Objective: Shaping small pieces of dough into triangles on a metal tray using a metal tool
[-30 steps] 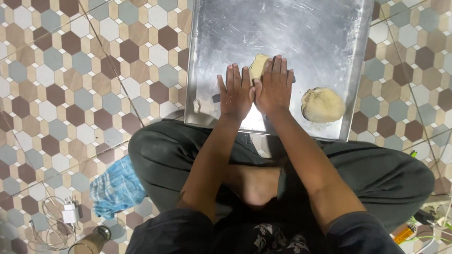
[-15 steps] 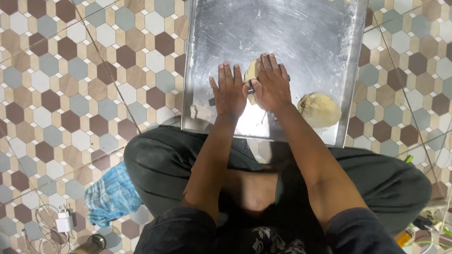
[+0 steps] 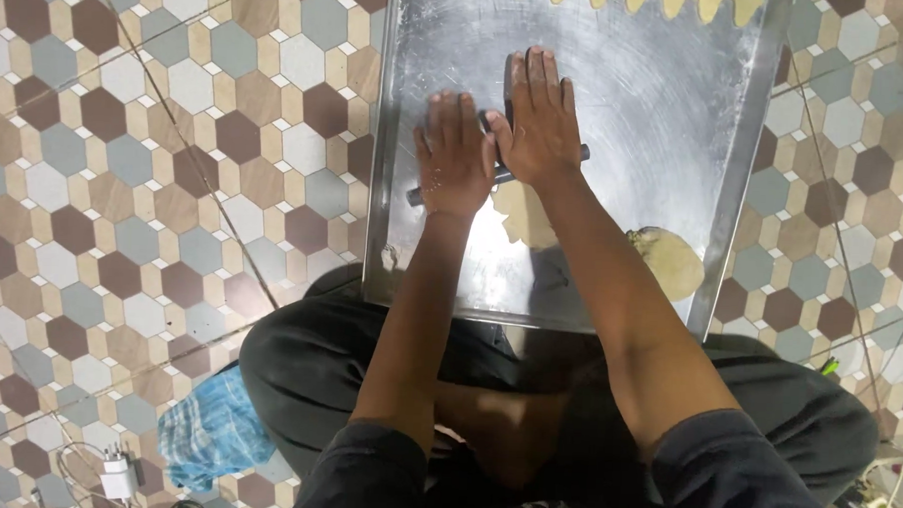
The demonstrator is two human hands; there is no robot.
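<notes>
- metal tray (image 3: 429, 43): rectangular, dull silver, scuffed in circular marks, raised rim all round; it lies flat on the floor of hexagon tiles (image 3: 155, 154) in brown, grey, beige and white.
- rolling pin (image 3: 497, 173): thin dark rod, lying slantwise near the tray's middle, mostly covered by both palms; one end shows left of the left hand, the other right of the right hand.
- rolled dough (image 3: 521, 214): pale, flat, irregular sheet just nearer the person than the pin, partly under the right wrist.
- dough ball (image 3: 671, 260): rounded, matte, beige lump by the tray's right rim, well apart from both hands.
- cut dough pieces (image 3: 670, 1): pale row along the tray's far edge.
- open room: bare metal between the pin and the far row, and toward the right rim.
- left hand (image 3: 453, 159): fingers straight, together, flat, pressing the pin; no grasp.
- right hand (image 3: 538, 122): fingers likewise extended and flat on the pin, reaching further up the tray.
- blue checked cloth (image 3: 210, 431): crumpled on the floor, left of the knee, below the tray's near-left corner.
</notes>
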